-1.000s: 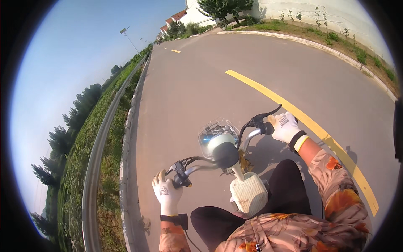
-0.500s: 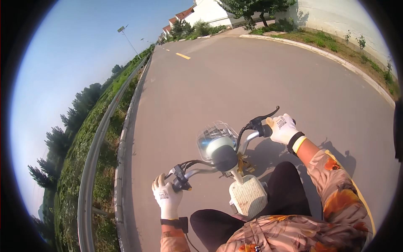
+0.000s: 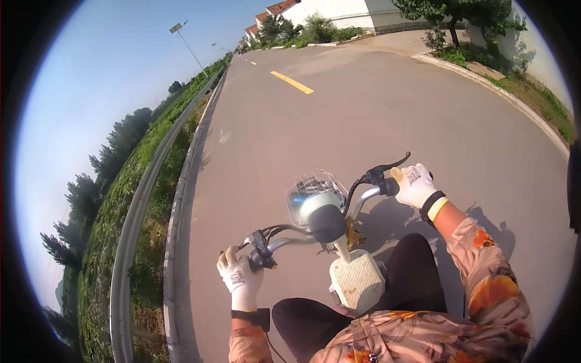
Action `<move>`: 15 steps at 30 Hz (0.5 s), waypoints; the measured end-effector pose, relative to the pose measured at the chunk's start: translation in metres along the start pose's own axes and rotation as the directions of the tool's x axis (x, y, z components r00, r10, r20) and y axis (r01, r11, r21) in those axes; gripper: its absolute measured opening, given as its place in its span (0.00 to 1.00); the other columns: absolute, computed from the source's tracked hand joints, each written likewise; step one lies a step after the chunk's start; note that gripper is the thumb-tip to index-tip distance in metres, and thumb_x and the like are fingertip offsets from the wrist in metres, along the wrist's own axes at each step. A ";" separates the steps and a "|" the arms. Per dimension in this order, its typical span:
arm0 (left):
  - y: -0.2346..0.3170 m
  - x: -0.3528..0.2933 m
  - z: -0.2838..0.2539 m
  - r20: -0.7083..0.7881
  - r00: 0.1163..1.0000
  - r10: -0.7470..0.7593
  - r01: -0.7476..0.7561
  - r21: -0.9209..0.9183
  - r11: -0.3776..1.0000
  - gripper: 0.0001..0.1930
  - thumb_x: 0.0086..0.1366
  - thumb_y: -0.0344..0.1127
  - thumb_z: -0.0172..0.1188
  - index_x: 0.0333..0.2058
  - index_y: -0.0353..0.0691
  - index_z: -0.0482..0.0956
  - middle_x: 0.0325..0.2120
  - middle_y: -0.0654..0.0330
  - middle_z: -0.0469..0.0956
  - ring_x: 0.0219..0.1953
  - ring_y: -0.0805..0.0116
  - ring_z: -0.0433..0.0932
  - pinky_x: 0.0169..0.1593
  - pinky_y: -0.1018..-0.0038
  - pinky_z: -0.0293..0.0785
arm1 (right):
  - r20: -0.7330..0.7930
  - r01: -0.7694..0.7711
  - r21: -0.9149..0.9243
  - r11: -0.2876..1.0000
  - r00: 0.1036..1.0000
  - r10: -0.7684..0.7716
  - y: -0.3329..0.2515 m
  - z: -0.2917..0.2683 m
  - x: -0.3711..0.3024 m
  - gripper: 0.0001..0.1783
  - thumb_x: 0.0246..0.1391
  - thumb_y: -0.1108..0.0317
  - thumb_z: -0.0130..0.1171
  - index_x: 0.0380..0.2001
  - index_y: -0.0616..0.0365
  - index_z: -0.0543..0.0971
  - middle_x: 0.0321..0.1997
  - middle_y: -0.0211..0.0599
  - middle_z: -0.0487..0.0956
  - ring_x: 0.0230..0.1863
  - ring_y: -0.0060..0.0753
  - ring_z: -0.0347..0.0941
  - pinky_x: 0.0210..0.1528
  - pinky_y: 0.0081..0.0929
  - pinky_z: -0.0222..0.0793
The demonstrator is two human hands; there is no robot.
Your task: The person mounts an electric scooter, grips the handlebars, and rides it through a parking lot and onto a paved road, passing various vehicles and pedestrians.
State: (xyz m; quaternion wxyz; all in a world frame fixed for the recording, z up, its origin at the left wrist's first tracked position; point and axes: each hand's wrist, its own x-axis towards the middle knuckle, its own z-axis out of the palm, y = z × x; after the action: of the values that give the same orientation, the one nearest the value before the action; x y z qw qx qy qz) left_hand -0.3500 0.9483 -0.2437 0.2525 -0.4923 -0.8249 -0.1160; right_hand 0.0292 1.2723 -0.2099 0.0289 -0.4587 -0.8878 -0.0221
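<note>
I am seated on a small pale electric scooter, its wire front basket [image 3: 311, 183] ahead of a dark rounded cover [image 3: 327, 224] in the middle of the handlebars. My left hand [image 3: 240, 277], in a white glove, is wrapped round the left handlebar grip [image 3: 261, 259]. Part of the left brake lever shows beside its fingertips. My right hand [image 3: 414, 186], gloved the same way, closes round the right grip [image 3: 389, 186]; the right brake lever [image 3: 394, 163] sticks out in front of it. Dark bands circle both wrists. Between my knees is a cream ribbed panel [image 3: 357, 279].
A grey road [image 3: 315, 127] with yellow dashes [image 3: 292, 82] runs ahead. Along the left go a kerb and a metal guardrail [image 3: 134, 233], with green plants and trees beyond. On the right, a pale kerb [image 3: 502, 91], a tree [image 3: 452, 18] and white walls border the road.
The scooter has moved forward along the road: the yellow dash is nearer and larger, and the tree and side opening have shifted right. Both hands keep their hold on the grips.
</note>
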 end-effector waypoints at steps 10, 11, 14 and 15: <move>-0.010 0.000 -0.006 0.168 0.986 -0.012 0.032 -0.118 0.993 0.17 0.50 0.37 0.69 0.42 0.45 0.84 0.36 0.55 0.86 0.38 0.50 0.86 0.45 0.57 0.83 | 0.079 -0.031 -0.004 1.000 0.996 0.031 -0.010 -0.010 -0.012 0.18 0.51 0.65 0.57 0.47 0.51 0.82 0.40 0.41 0.89 0.45 0.46 0.86 0.52 0.43 0.69; -0.011 0.001 -0.008 0.166 0.986 -0.014 0.034 -0.117 0.993 0.17 0.50 0.37 0.69 0.42 0.45 0.84 0.36 0.55 0.86 0.38 0.50 0.86 0.45 0.57 0.83 | 0.029 -0.034 -0.008 0.999 0.999 0.034 -0.009 -0.004 -0.013 0.18 0.52 0.65 0.56 0.47 0.51 0.82 0.41 0.41 0.88 0.46 0.46 0.85 0.52 0.43 0.70; -0.013 -0.001 -0.014 0.183 0.983 -0.022 0.035 -0.068 0.997 0.14 0.52 0.37 0.67 0.38 0.45 0.83 0.33 0.56 0.86 0.38 0.51 0.87 0.44 0.57 0.82 | -0.027 -0.043 -0.002 0.999 0.999 0.043 -0.014 -0.009 -0.020 0.17 0.53 0.64 0.56 0.47 0.51 0.82 0.41 0.42 0.88 0.46 0.47 0.85 0.53 0.44 0.70; -0.014 -0.005 -0.016 0.211 0.977 -0.030 0.042 -0.052 0.998 0.13 0.52 0.38 0.67 0.37 0.44 0.83 0.33 0.55 0.86 0.37 0.51 0.87 0.44 0.57 0.82 | -0.030 -0.044 0.013 0.999 0.999 0.045 -0.017 -0.012 -0.022 0.17 0.53 0.64 0.56 0.46 0.51 0.82 0.40 0.42 0.88 0.46 0.48 0.85 0.52 0.44 0.70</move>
State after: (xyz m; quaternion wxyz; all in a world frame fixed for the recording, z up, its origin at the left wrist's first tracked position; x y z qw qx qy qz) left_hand -0.3553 0.9304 -0.2321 0.1478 -0.4937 -0.8521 -0.0909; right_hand 0.0287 1.2442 -0.1999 0.0456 -0.4778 -0.8770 -0.0227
